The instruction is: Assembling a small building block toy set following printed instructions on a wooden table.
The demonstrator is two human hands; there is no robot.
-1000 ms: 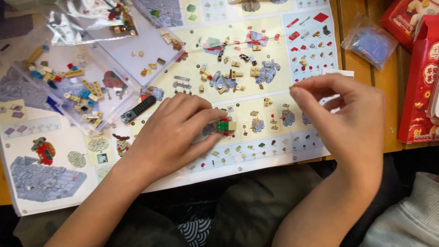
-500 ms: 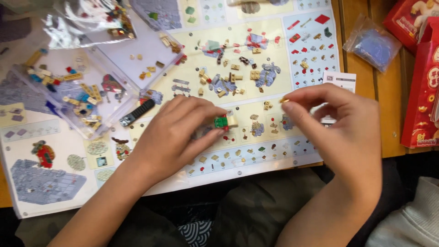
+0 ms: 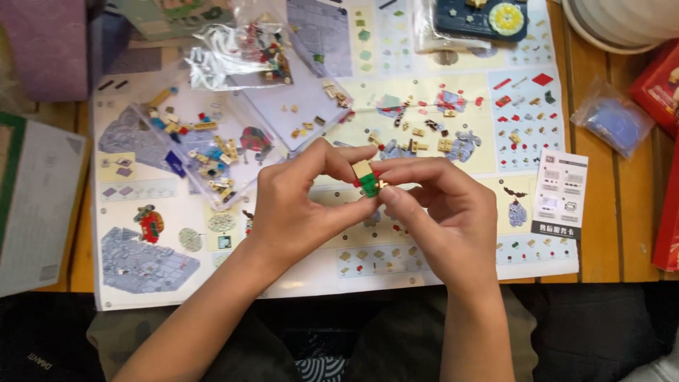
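Observation:
Both my hands meet over the middle of a large printed instruction sheet [image 3: 438, 276]. My left hand [image 3: 300, 205] and my right hand [image 3: 445, 219] pinch a tiny brick assembly [image 3: 367, 179], tan on top, green and red below, between their fingertips. It is lifted off the sheet. Loose small bricks [image 3: 417, 131] lie on the sheet just beyond my fingers.
Clear plastic bags of small bricks [image 3: 205, 145] lie at the left and another bag [image 3: 240, 53] at the top. A dark blue built plate [image 3: 481, 18] sits at the top edge. A small card [image 3: 559, 191], a bagged blue piece [image 3: 614, 124] and red boxes [image 3: 661, 85] are at the right.
My hands have come together and lifted the small assembly off the sheet; earlier the left hand held it down on the paper while the right hovered apart. The view has shifted.

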